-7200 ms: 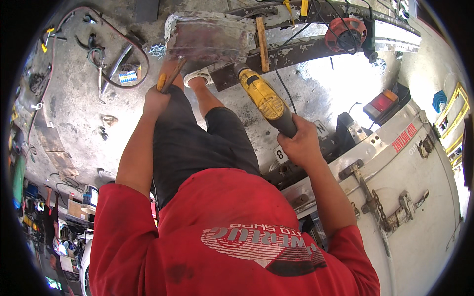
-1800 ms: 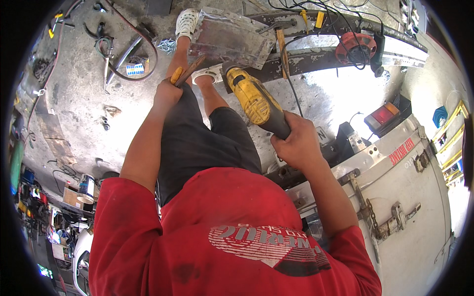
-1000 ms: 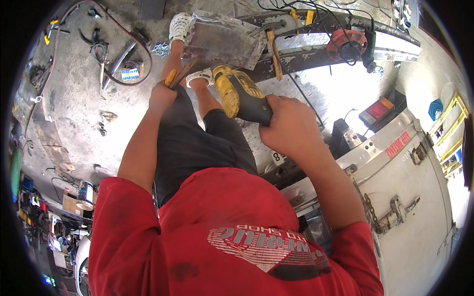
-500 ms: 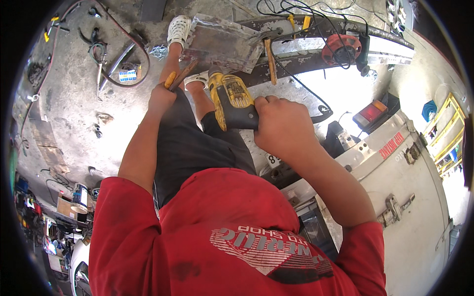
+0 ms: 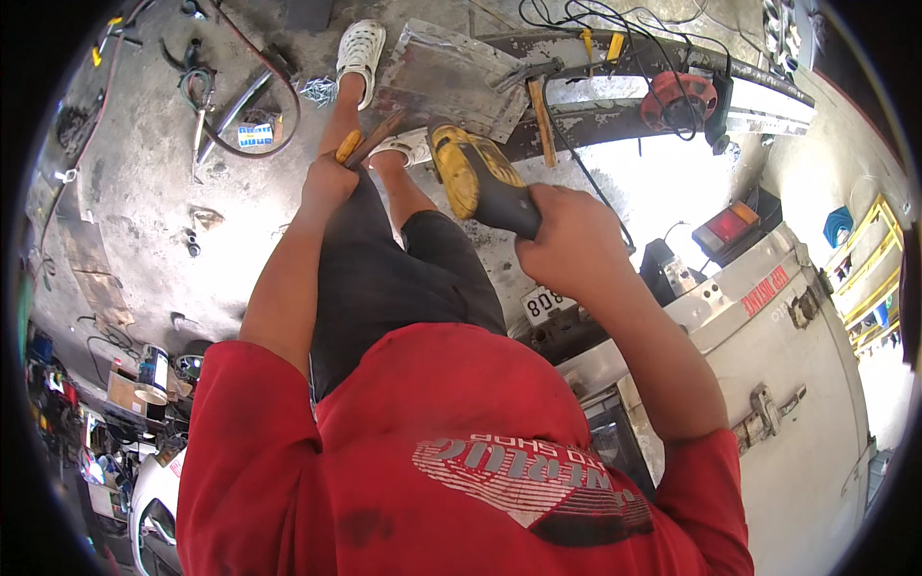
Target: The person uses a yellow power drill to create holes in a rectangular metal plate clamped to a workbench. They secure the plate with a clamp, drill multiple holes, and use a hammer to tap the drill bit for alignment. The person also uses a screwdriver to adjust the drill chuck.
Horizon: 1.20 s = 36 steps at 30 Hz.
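My right hand [image 5: 569, 240] grips a yellow and black power drill [image 5: 473, 179], its nose pointing down toward a grey metal sheet [image 5: 451, 77] on the floor. My left hand [image 5: 328, 179] is closed around the orange handle of a hand tool [image 5: 359, 146], held just above my foot. My feet wear white clogs [image 5: 361, 48]; one stands beside the sheet's left edge, the other [image 5: 408, 146] at its near edge. I wear a red shirt and dark shorts.
A long steel beam [image 5: 624, 106] lies beyond the sheet, with a red angle grinder [image 5: 680, 96], a hammer [image 5: 540, 96] and cables on it. A white vehicle body [image 5: 778, 384] with a tail lamp [image 5: 728, 227] is at right. Hoses [image 5: 230, 106] and clutter lie left.
My right hand has brought the drill leftward and down, from out at the right to over the sheet's near edge. The left hand has kept hold of the orange-handled tool.
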### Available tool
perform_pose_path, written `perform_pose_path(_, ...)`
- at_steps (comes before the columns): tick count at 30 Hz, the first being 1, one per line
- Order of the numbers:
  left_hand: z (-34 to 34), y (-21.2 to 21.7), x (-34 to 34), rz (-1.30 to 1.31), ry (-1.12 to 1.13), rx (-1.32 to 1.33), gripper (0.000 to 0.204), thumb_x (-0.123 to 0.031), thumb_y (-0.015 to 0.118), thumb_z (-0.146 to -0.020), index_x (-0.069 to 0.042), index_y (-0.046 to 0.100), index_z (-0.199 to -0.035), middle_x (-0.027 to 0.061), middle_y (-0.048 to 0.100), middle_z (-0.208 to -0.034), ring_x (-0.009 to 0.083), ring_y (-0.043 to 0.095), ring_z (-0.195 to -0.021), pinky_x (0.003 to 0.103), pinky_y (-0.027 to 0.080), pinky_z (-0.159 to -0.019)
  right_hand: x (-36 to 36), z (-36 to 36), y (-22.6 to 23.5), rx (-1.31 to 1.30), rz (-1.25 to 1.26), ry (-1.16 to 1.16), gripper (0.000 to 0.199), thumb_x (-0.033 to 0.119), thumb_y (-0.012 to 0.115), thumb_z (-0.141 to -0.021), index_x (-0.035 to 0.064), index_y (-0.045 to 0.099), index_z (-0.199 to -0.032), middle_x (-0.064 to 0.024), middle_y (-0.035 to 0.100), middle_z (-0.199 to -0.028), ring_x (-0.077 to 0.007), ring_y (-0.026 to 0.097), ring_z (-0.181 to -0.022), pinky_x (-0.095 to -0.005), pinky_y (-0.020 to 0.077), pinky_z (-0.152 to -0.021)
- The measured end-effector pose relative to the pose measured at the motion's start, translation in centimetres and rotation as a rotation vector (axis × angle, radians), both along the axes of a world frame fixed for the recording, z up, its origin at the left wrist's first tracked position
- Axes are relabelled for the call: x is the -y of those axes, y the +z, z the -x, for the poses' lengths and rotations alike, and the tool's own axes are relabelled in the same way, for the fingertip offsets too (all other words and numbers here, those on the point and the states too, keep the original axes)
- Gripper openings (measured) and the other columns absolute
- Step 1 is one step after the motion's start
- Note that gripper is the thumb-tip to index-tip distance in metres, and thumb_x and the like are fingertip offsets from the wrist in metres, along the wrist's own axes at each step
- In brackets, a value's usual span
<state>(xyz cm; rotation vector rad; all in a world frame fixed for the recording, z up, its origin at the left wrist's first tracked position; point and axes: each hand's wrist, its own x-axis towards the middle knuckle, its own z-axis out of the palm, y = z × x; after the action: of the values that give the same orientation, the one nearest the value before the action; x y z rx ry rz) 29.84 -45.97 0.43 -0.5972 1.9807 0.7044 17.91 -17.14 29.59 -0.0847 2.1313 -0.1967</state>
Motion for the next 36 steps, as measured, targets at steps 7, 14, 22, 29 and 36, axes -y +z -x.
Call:
perform_pose_path(7, 1.7, 0.4, 1.7, -0.071, -0.088, -0.039, 0.049, -0.024, 0.070, -0.083, 0.001, 0.071, -0.125, 0.0320, 0.074, -0.114, 0.0482, 0.070, -0.112, 0.053, 0.055, -0.099, -3.7, -1.9, 5.1, 0.072, 0.034, -0.302, 0.039, 0.018, 0.074, -0.074, 0.0025, 0.072, -0.109, -0.0213, 0.073, -0.096, -0.0445, 0.070, -0.096, -0.0518, 0.0565, -0.083)
perform_pose_path(14, 6.0, 6.9, 4.6, -0.131, -0.161, -0.021, 0.053, -0.030, 0.077, -0.077, 0.006, 0.073, -0.116, 0.0299, 0.076, -0.108, 0.0458, 0.073, -0.105, 0.049, 0.058, -0.090, -10.8, -5.1, 13.1, -0.024, 0.116, -0.620, 0.050, 0.014, 0.076, -0.069, 0.0007, 0.074, -0.117, -0.0244, 0.074, -0.098, -0.0447, 0.071, -0.093, -0.0473, 0.0568, -0.086)
perform_pose_path(22, 11.5, 17.6, 10.7, -0.023, -0.145, -0.077, 0.034, -0.015, 0.076, -0.076, 0.006, 0.070, -0.103, 0.0103, 0.068, -0.076, 0.0214, 0.063, -0.061, 0.039, 0.050, -0.057, -16.2, -8.6, 23.6, -0.329, 0.288, -1.032, 0.039, 0.004, 0.072, -0.073, -0.0020, 0.075, -0.112, -0.0066, 0.077, -0.092, -0.0108, 0.067, -0.081, -0.0304, 0.0552, -0.077)
perform_pose_path(29, 15.3, 28.9, 10.1, 0.016, -0.003, -0.074, 0.015, -0.012, 0.072, -0.080, -0.004, 0.062, -0.087, -0.0004, 0.047, -0.061, 0.0124, 0.038, -0.045, 0.034, 0.030, -0.042, -17.4, -13.4, 26.0, -0.633, 0.661, -1.398, 0.040, 0.004, 0.070, -0.073, -0.0035, 0.074, -0.112, -0.0081, 0.077, -0.097, -0.0114, 0.066, -0.071, -0.0282, 0.0557, -0.066)
perform_pose_path(36, 16.8, 35.4, 17.9, 0.165, 0.257, -0.177, 0.020, -0.013, 0.071, -0.080, -0.003, 0.060, -0.094, 0.0001, 0.046, -0.060, 0.0141, 0.041, -0.043, 0.036, 0.032, -0.041, -18.1, -15.7, 26.0, -0.821, 0.853, -1.569, 0.042, 0.006, 0.071, -0.076, -0.0036, 0.074, -0.117, -0.0120, 0.077, -0.102, -0.0128, 0.066, -0.073, -0.0288, 0.0564, -0.069)
